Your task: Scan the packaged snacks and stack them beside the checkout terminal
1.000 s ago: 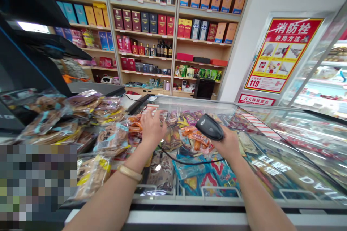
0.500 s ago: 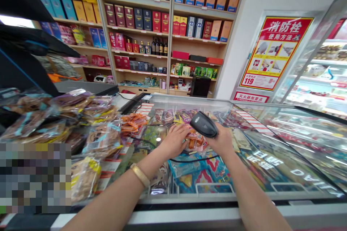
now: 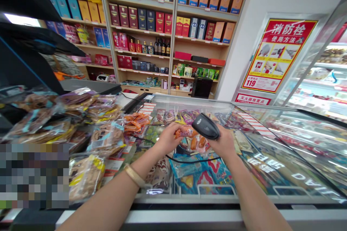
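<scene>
My right hand (image 3: 223,143) grips a black handheld barcode scanner (image 3: 205,126), its cable (image 3: 189,159) trailing across the freezer's glass lid (image 3: 271,151). My left hand (image 3: 168,139) is closed on the left end of an orange sausage packet (image 3: 189,135), lifted just under the scanner's head. A gold bracelet (image 3: 133,175) sits on my left wrist. Both hands hover over the glass, above the frozen packets inside.
A heap of snack packets (image 3: 81,122) covers the counter at the left, with orange packets (image 3: 135,121) beside it. A dark screen (image 3: 24,43) rises at far left. Shelves of boxed goods (image 3: 151,21) stand behind, a red poster (image 3: 276,54) at the right.
My left hand moved from the far packets on the glass to the sausage packet, took hold of it and raised it under the scanner. The right hand stayed nearly still.
</scene>
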Tool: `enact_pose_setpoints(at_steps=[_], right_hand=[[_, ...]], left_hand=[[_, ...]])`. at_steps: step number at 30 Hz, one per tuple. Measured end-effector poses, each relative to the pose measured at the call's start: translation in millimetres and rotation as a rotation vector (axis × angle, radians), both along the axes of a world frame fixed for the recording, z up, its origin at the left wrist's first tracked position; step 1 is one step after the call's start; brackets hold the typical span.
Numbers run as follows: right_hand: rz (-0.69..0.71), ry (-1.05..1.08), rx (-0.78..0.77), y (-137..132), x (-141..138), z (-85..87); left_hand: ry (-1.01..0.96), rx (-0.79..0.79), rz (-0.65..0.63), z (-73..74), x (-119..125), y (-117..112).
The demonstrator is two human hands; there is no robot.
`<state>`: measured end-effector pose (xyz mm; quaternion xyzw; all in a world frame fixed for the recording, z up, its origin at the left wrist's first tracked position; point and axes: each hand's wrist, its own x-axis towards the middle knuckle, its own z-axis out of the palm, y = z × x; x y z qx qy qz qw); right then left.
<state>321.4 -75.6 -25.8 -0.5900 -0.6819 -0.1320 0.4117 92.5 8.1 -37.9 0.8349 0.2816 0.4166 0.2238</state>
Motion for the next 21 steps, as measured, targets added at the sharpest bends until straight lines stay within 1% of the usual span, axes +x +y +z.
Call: enact_pose_setpoints(at_steps=[3,5,8,11,14,21], right_hand=[[0.010,-0.014,-0.008,-1,0,1.3],[0.017,-0.028,-0.020,-3,-3,3.1],[0.045,-0.078,-0.072,-6,-10,5.8],[0.068,-0.145,-0.126,-7,-14,6.8],[0.076,-0.193,-0.145,-7,-15,7.0],[0.078,-0.187,-0.160,-8,-19,8.0]], left_hand=[[-0.211,-0.112,0.069,4.8,-6,9],[-0.323,-0.184,0.089,7.7,-10,14],[-0.419,-0.209,0.116,10.7,-15,20],[-0.433,-0.150,0.154,12.0,-17,21],[-0.397,-0.094,0.174,13.1,-17,19],[-0.324,0.000,0.213,17.0,-16,13]])
